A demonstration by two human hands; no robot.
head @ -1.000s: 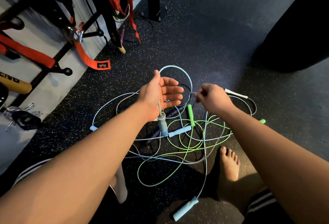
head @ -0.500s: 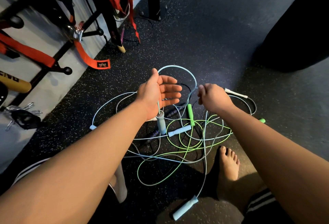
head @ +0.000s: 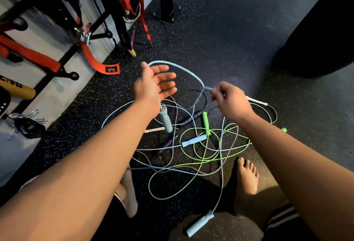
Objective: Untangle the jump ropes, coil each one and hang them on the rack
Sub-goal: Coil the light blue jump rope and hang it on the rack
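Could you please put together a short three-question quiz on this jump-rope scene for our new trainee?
1. True or false: the right hand pinches the thin pale blue jump-rope cord.
2. Where is the bright green plastic handle? A lying on the dark speckled rubber floor; B hanging in the air; C inside a bag.
3. Which hand has the pale blue cylindrical handle dangling below its wrist?
Key: 1 true; 2 A; 3 the left hand.
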